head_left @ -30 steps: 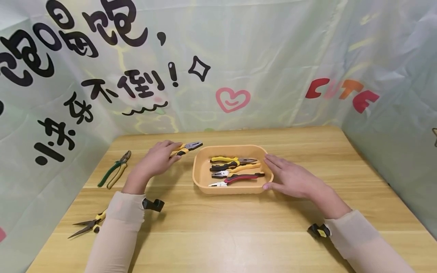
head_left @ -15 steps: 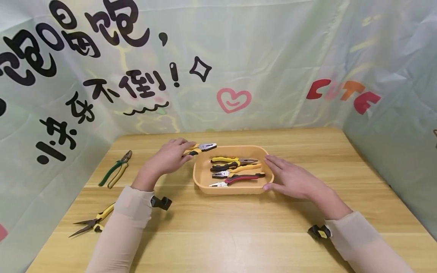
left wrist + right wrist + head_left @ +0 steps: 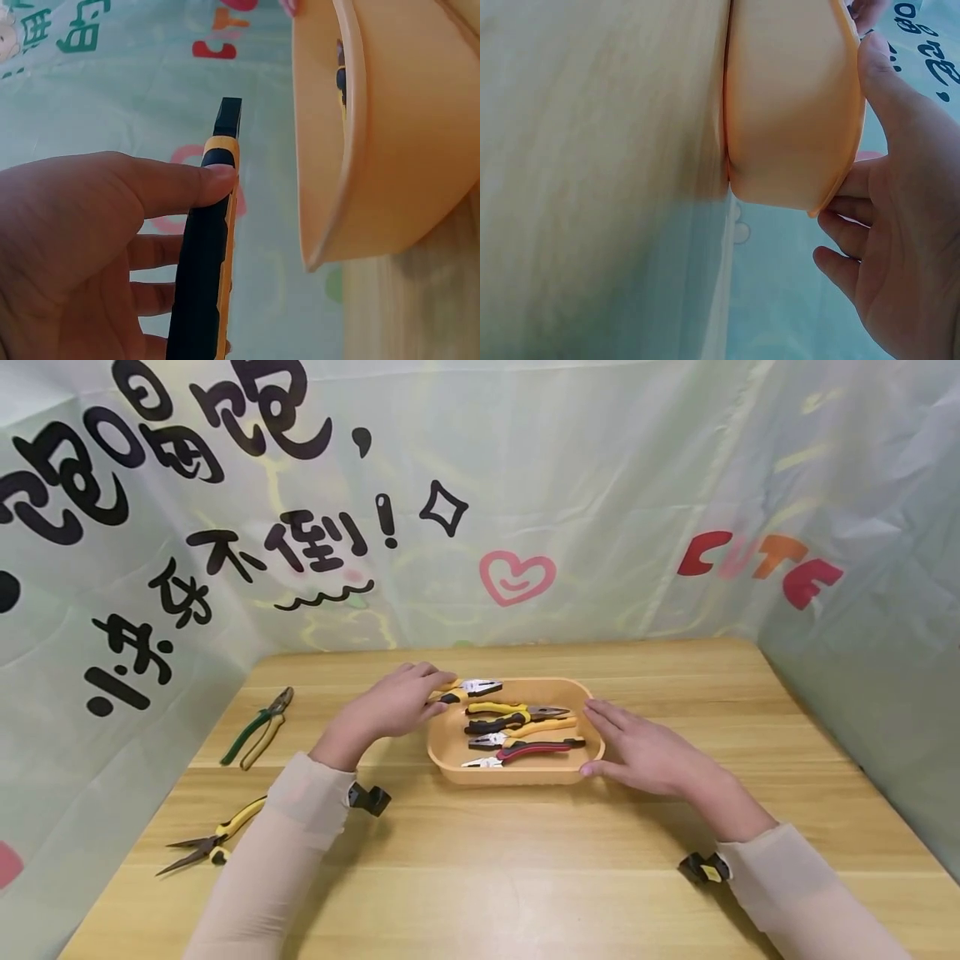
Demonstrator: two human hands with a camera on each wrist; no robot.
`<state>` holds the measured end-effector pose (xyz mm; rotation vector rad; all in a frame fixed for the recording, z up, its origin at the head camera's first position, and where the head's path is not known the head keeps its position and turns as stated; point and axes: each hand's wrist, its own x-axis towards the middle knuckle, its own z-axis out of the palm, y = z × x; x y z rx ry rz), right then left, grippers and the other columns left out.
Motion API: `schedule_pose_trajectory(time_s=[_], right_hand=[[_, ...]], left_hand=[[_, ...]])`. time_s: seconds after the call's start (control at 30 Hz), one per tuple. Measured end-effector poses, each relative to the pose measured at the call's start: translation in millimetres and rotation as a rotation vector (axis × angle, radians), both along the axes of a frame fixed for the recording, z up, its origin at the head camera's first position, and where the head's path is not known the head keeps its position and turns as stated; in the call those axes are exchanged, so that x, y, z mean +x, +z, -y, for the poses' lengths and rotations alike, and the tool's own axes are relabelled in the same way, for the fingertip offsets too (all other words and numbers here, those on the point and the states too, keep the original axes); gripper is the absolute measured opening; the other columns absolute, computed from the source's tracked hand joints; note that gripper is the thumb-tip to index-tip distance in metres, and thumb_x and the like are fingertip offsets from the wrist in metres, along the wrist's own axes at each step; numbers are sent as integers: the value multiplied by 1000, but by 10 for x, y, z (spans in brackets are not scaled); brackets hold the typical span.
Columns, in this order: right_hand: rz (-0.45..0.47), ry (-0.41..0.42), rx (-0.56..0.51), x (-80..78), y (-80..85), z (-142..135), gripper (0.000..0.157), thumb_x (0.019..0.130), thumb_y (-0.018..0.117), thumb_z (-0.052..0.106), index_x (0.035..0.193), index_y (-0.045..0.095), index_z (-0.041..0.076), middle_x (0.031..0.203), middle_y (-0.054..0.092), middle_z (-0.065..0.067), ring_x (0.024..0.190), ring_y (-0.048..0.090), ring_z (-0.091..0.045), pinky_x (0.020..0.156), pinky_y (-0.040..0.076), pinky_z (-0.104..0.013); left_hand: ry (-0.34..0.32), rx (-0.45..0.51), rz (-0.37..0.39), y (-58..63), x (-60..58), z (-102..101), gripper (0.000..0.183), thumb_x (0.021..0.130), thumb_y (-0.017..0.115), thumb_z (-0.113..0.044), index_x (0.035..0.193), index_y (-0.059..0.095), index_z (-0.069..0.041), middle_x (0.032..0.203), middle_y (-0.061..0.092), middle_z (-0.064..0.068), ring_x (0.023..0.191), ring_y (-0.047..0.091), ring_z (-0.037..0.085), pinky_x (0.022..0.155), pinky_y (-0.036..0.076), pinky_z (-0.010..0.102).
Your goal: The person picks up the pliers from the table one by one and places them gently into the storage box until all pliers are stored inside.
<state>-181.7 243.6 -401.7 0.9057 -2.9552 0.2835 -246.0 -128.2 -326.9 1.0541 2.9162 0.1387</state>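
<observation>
Tray [image 3: 517, 777] sits mid wooden table [image 3: 495, 860], well in from side edges. Green-handled pliers [image 3: 270, 713] and open long-nose pliers [image 3: 217, 841] lie left, well apart. Three pliers [image 3: 551, 725] inside. Right hand [image 3: 637, 750] holds tray's right end. Left hand [image 3: 397, 702] pinches yellow-black combination pliers [image 3: 201, 247], silver-headed, above far-left rim.

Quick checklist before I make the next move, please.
1. Held pliers gripped by left hand: ok.
2. Right hand touching bin: ok.
3. Gap between held pliers and rim: ok, visible in the left wrist view.
4. Bare floor inside bin: ok at left, beside the other pliers.
5. All pliers binned: not ok; green-handled pliers and needle-nose pliers lie on the table.
</observation>
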Motion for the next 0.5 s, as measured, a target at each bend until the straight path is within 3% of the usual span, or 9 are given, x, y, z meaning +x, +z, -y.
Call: schedule_pose_trajectory(time_s=[0.2,0.5], right_hand=[[0,-1,0,4,-13,-4,99,89,48,71,154,26,0,159,22,-19,138,33,-41,107,35,-55],[-1,-5,0,2,-7,-4,99,89,48,72,153,26,0,158,23,-19,138,33,-41,106,36,-55]], left_hand=[[-37,-37,29,30,2,-133,51,100,59,-30,144,48,-7,134,54,15,122,50,31,107,36,45],[-69,-80,11,33,-3,-346,52,100,58,-30,144,47,-5,132,56,16,120,53,31,107,37,44]])
